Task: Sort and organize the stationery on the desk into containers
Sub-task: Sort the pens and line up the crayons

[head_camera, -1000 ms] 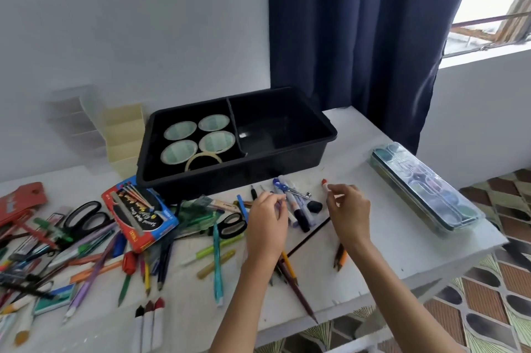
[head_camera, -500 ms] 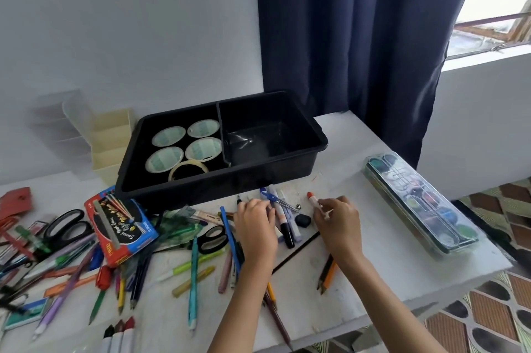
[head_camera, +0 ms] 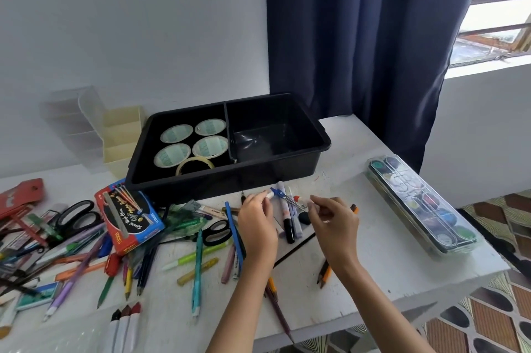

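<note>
Head view: two hands over the pen pile, each pinching a small item.

Right hand (head_camera: 334, 223) has its thumb and fingertips (head_camera: 313, 204) closed on a white stick with a red tip (head_camera: 300, 200). The red end points away from those fingers toward the left hand; cannot tell whether it is clear of the desk (head_camera: 373, 252). Left hand (head_camera: 257, 226) has its fingers curled, tips pinching a small white piece (head_camera: 270, 195); what it is cannot be told. Between the two sets of fingertips lie a blue compass (head_camera: 280, 193) and, nearer the wrists, a black marker (head_camera: 288, 227). Just beyond the fingers is a black divided tray (head_camera: 230, 180), with tape rolls (head_camera: 175, 156) in its left compartment. Well to the right of the right fingers is a clear-lidded paint case (head_camera: 419, 206). To the left of the left fingers are loose pens (head_camera: 197, 266) and a red-and-blue box (head_camera: 129, 214).
</note>
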Demonstrator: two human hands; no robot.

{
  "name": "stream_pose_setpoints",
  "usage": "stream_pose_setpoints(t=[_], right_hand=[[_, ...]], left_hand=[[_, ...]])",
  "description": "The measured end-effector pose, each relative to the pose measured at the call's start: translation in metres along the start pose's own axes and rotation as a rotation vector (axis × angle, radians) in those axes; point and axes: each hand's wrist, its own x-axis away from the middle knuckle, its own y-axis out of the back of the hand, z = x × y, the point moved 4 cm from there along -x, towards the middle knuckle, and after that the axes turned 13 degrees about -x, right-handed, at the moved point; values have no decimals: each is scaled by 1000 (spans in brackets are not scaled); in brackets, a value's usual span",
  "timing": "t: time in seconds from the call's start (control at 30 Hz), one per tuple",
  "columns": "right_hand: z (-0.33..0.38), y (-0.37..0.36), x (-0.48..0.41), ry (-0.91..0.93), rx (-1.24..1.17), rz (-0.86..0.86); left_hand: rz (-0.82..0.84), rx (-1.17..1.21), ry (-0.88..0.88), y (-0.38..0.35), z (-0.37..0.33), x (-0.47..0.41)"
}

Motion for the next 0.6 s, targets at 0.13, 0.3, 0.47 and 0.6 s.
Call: stream_pose_setpoints(t=[0.13, 0.3, 0.47, 0.6], right_hand=[[8, -11, 11, -7, -71, -1], [20, -32, 34, -30, -96, 62], [35, -58, 67, -15, -163, 120], [45, -80, 98, -83, -257, 117]], left_hand=[[-32, 102, 33, 21, 11, 7], [-95, 172, 25, 53, 29, 18], [-140, 231, 45, 88, 61, 29], [-184, 286, 80, 119, 89, 40]])
